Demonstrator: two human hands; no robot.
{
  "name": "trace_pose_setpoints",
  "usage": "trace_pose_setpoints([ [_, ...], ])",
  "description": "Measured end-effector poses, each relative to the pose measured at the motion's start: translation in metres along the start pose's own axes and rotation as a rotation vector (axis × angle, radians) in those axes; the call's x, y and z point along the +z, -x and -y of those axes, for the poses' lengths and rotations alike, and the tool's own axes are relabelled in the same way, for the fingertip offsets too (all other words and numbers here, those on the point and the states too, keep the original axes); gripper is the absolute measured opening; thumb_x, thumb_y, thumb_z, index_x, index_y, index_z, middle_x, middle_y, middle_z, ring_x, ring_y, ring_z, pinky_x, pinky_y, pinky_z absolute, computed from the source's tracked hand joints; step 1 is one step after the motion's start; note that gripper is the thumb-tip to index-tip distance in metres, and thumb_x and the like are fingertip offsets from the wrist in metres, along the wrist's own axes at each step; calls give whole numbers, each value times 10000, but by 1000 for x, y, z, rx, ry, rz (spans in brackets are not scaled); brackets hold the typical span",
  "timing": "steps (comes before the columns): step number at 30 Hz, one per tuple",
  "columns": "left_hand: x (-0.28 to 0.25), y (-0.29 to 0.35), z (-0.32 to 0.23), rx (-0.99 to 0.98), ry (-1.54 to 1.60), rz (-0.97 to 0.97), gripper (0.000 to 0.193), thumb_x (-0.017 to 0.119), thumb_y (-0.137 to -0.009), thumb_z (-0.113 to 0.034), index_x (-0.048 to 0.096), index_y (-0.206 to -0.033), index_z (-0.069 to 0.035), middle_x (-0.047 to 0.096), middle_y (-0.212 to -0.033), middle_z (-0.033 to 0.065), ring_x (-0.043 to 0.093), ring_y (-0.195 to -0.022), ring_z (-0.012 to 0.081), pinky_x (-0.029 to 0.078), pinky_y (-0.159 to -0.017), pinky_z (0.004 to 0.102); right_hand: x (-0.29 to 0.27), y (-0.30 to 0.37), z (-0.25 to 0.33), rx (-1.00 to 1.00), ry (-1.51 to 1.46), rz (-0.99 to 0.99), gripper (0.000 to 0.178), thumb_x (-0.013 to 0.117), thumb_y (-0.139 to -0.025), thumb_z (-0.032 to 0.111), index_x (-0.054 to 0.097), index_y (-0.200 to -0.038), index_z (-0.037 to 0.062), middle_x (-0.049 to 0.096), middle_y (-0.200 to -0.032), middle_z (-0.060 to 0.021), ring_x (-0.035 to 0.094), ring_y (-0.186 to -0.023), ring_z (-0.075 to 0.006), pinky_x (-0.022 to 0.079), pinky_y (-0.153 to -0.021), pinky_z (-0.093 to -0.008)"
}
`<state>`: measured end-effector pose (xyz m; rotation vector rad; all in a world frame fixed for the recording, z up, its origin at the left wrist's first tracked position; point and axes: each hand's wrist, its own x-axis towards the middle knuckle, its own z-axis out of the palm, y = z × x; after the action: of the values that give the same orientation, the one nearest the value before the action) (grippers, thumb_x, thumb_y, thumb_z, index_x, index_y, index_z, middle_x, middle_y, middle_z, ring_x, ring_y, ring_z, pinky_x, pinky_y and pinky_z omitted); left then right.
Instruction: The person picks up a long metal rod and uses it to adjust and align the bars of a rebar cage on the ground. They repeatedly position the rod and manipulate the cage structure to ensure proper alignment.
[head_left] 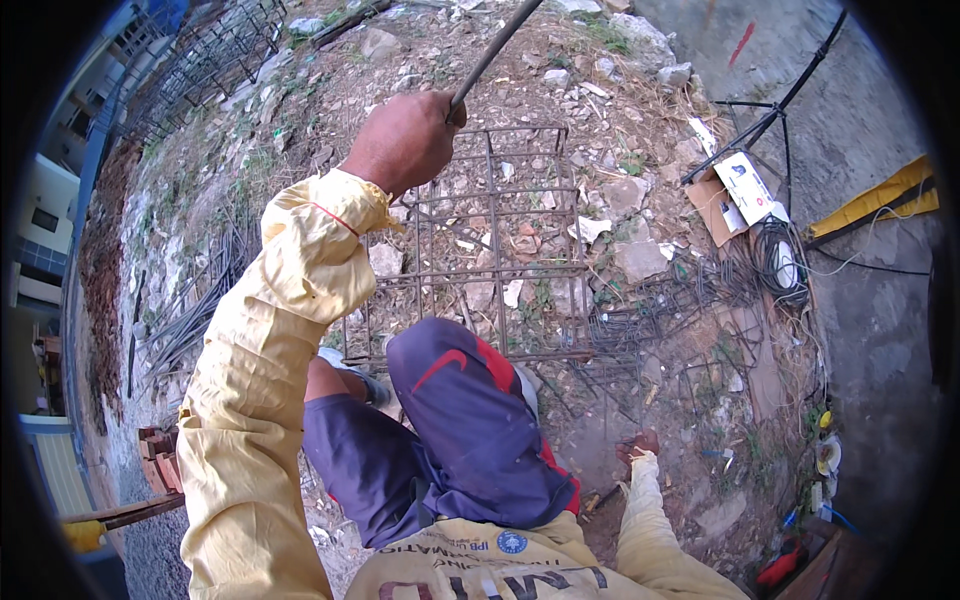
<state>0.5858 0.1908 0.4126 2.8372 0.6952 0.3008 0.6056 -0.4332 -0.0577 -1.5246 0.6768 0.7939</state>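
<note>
Yellow sleeve (255, 370) is seen left of the cage (497, 271). By the cage's far left corner, a bar (490, 56), best kept steady, is gripped by the left hand (408, 142). The right hand's (640, 445) grip can't be told.

The pale yellow shirt (550, 535) bears lettering across its chest: small dark capitals in curved rows, a few blue letters beside a round blue emblem (512, 541), and much larger dark letters below (cut off by the lower edge); the purple shorts (470, 420) carry a curved red mark (440, 368); the white printed panel (745, 190) shows dark and red print, too small to read.
</note>
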Motion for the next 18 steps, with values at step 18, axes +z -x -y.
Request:
trace_pose_setpoints([
  [18,155,35,43,-95,583,196,205,616,-931,-192,661,-1067,-46,708,-976,128,671,-938,225,514,-857,364,5,22,6,-87,91,-84,311,460,-1013,218,380,-1294,111,637,-902,-181,675,-611,-294,576,-487,-452],
])
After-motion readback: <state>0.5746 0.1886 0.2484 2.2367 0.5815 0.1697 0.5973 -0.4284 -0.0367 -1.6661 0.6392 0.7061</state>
